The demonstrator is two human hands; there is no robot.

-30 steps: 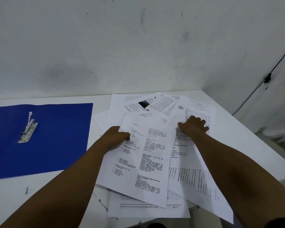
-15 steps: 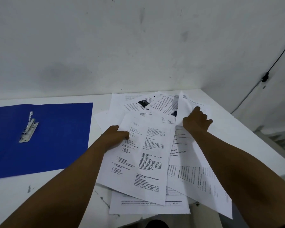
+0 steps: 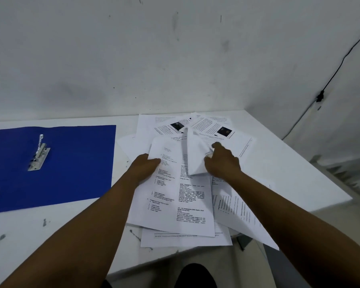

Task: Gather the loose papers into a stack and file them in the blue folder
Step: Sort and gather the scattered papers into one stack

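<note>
**Loose papers and open blue folder on white worktop**

Wall (image 3: 133,59): grey-white, scuffed, with a black cable (image 3: 337,71) running down its right part.

Worktop (image 3: 50,235): white, marked with dark specks near the front edge, set into the corner.

Blue folder (image 3: 71,163): lay open and flat on the left of the worktop, apart from the papers, nothing filed in it.

Loose papers (image 3: 191,206): printed sheets fanned and overlapping on the right half of the worktop, some hanging over its front edge; two far sheets carried dark photographs.

Left hand (image 3: 144,168): gripped the left edge of the top sheet (image 3: 175,194), thumb curled over the printed face, fingers hidden beneath.

Right hand (image 3: 221,162): fingers curled round a sheet (image 3: 195,156) lifted and folded back over the pile, its blank side up.

Metal clip (image 3: 39,154): silver fastener fixed to the folder's inner face, its prong raised.
</note>
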